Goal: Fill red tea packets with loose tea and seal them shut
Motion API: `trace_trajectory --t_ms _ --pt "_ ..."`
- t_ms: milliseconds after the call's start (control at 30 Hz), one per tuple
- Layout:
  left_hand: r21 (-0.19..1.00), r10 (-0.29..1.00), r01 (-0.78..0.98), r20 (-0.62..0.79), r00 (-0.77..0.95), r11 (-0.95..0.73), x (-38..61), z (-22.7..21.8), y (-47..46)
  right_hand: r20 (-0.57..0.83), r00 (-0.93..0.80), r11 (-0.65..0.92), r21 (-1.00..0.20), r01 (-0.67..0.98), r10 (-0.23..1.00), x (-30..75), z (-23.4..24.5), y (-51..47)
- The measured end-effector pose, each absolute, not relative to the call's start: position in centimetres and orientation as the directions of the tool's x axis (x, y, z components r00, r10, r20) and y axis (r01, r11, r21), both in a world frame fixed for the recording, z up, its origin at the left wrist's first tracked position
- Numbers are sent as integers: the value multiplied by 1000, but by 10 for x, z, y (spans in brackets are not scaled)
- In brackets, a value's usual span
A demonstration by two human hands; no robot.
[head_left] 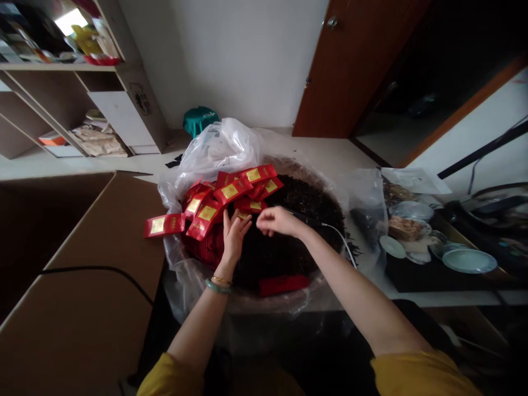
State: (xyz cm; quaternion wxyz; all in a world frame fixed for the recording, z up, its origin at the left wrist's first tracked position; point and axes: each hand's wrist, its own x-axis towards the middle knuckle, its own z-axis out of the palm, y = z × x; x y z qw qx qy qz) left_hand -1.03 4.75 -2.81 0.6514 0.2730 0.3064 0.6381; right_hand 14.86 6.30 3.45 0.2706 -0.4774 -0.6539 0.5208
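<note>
My left hand [234,237] has its fingers spread beside a heap of red packets [231,190] with gold labels; nothing shows in its grasp. Just to its right, my right hand [278,221] is closed, fingertips curled together, and I cannot make out what they hold, if anything. Both hands are over a wide round basket lined with clear plastic [185,286], filled with dark loose leaves [284,250] that look like dried tea. One red packet [165,225] juts over the basket's left edge. Another red packet [284,285] lies at the near edge.
A large cardboard box [88,280] stands to the left. A white cable [344,242] runs from a dark thin object in the basket. On the right are a lidded dish [469,259] and a dark tray [429,278]. A teal bag [200,121] sits behind the basket.
</note>
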Motion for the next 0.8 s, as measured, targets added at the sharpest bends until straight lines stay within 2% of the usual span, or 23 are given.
trace_trajectory --t_ms 67,133,200,300,367,433,533,633,700,800 --pt "742 999 -669 -34 38 51 -11 -26 46 -270 -543 125 -803 583 795 150 28 37" --pt "739 997 -671 -26 66 64 -11 -24 45 -332 -573 225 -686 692 749 142 22 14" --pt "741 996 -666 -37 81 81 -11 -23 45 -346 -584 315 -588 745 734 128 15 -1" --pt "748 995 -657 -59 76 95 -12 -23 45 -304 -631 421 -534 733 714 108 8 -12" --pt "751 996 -653 -63 69 93 -13 -23 45 -243 -634 420 -571 705 734 105 8 -11" --pt "755 994 -647 -59 93 106 -16 -22 46 -112 -551 349 -666 659 827 112 12 -5" --pt "770 975 -614 -46 218 174 -19 -21 45 64 -257 194 -828 526 964 133 20 7" --pt "834 931 -495 -60 359 245 -18 -21 42 109 -19 108 -925 365 994 149 22 18" --pt "902 908 -354 -88 409 247 -15 -23 40 160 54 135 -938 319 986 151 17 23" --pt "959 921 -197 -117 373 202 -10 -26 38 341 52 275 -831 484 939 147 11 25"
